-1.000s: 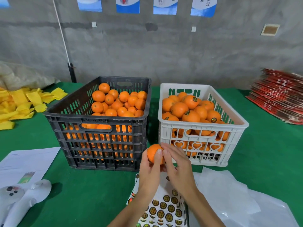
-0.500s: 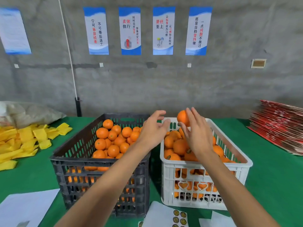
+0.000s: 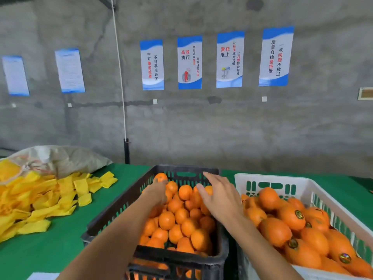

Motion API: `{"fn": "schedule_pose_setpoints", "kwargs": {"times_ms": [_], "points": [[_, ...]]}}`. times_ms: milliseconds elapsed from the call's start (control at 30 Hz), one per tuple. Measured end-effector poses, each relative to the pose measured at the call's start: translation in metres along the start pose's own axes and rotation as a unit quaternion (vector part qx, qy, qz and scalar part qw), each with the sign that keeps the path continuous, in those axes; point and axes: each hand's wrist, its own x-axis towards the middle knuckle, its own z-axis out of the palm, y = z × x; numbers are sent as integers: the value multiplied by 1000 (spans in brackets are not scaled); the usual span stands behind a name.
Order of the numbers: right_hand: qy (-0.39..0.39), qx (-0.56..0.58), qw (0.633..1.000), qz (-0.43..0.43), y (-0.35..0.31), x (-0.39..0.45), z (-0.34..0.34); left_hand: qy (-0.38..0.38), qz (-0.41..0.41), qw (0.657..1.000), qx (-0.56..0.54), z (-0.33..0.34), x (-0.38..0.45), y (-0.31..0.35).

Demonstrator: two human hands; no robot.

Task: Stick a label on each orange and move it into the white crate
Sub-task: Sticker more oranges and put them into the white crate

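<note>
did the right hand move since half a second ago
Yes. The right hand shifted leftward, from above the white crate to over the black crate.

Rough grey concrete wall carrying four blue-and-white posters with Chinese text and two paler notices at left. A thin white cord hangs vertically. Below, a green cloth-covered table extends to the wall.
</note>
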Motion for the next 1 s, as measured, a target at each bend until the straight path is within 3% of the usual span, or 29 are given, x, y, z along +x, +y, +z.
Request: {"fn": "schedule_pose_setpoints", "kwargs": {"times_ms": [200, 367, 500, 567, 667, 833, 900, 1000], "points": [[-104, -7, 994, 23, -2, 10, 35, -60, -5, 998, 35, 17, 46, -45], [-96, -8, 995, 23, 0, 5, 35, -18, 51, 998, 34, 12, 49, -42], [-54, 40, 997, 49, -2, 1, 24, 36, 160, 986, -29, -14, 16, -17], [-22, 58, 997, 45, -7, -8, 11, 108, 241, 957, -120, -27, -20, 4], [26, 62, 997, 23, -16, -28, -17, 193, 330, 887, -258, -38, -88, 37], [59, 220, 974, 7, -12, -87, -72, 256, 354, 799, -414, -25, -188, 75], [104, 262, 960, -9, -9, -115, -86, 278, 372, 782, -417, -12, -218, 88], [169, 276, 946, -1, -6, -165, -92, 271, 369, 795, -397, 21, -260, 105]]}}
